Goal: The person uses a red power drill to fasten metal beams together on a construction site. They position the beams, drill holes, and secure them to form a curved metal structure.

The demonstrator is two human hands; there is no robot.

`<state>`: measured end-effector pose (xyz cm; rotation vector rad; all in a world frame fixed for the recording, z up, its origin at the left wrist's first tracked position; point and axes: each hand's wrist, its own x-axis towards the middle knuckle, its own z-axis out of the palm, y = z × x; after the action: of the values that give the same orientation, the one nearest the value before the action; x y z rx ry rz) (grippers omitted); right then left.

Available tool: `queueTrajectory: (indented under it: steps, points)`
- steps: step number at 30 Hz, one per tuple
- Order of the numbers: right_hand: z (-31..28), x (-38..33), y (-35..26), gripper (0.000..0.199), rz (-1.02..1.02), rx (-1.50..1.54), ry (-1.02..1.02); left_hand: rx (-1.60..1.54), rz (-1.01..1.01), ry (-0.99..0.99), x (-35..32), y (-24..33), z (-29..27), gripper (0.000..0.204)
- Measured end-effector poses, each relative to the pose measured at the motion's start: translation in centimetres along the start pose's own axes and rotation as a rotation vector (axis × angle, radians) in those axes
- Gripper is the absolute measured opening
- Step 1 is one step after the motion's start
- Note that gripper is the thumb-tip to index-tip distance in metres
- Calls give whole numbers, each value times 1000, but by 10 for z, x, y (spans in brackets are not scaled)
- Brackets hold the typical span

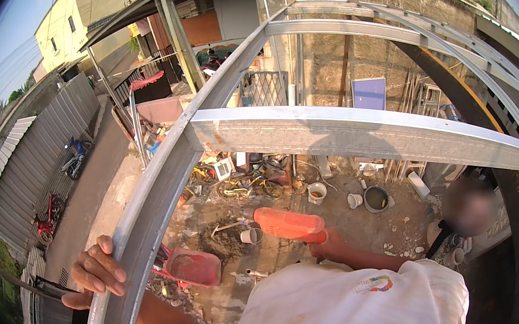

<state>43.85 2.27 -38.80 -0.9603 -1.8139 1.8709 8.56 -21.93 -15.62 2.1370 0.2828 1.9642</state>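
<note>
Left hand [96,272] braced on the steel rafter [150,221]; right hand [321,245] holds an orange power tool [286,221] below the cross beam [360,133].
Judged step: steadying before fastening; next move calls for raising the tool to the rafter joint. Left fingers wrap the rafter's left edge; right hand's closure cannot be told. Rafter: grey galvanised, curving up past the beam; wheelbarrow [191,266] below it.

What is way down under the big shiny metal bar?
Under the metal beam lies dirt ground with buckets, a red wheelbarrow and bicycles. The left hand grips the side rail; the right hand holds an orange tool. The beam hides whatever is directly beneath it.
</note>
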Motion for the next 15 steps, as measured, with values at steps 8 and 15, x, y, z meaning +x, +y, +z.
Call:
queueTrajectory:
  steps: [8, 15]
  points:
    - [9, 69, 5, 29, 56, -100, -165, 715, -618, 841, -110, 14, 35, 64]
    - [8, 119, 8, 32, 113, -83, -289, 945, -762, -177, 1, 90, 125, 50]
